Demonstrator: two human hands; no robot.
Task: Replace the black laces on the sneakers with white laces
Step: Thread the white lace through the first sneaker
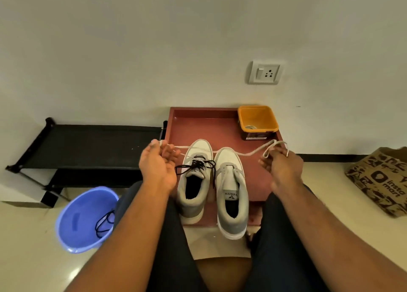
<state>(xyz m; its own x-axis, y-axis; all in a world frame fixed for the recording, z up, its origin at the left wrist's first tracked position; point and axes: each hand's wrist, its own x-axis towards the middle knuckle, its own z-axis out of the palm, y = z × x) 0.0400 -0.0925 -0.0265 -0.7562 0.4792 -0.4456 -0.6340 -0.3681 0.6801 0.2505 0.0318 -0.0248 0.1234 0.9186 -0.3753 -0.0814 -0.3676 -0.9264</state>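
Both forearms reach forward over dark-trousered knees, and between the knees two grey-and-white sneakers stand side by side with their toes pointing away. One sneaker (232, 190) has bare eyelets and its heel hangs over the near edge of a reddish-brown tray (220, 126); the other sneaker (193, 181) stands to its left, still threaded with a black lace (198, 165) whose loose ends trail across its tongue and down between the two shoes.

Down on the floor to the left sits a blue tub (81, 219) with another black lace (105, 222) coiled inside against its near wall.

Above the shoes the left hand (158, 162) is turned palm up, its fingers (170, 152) curled round one end of a white lace (220, 153). That lace runs in the air across the toes of both sneakers to the right hand (284, 166), whose fingers pinch the other end, where it is bunched into a small loop.

Farther back, an orange tub (257, 121) stands in the far right corner of the tray, something pale lying in it. A black low rack (88, 146) stretches off to the left of the tray, a printed paper bag (378, 179) rests on the floor at the right, and a switch-and-socket plate (265, 72) is set in the wall behind.
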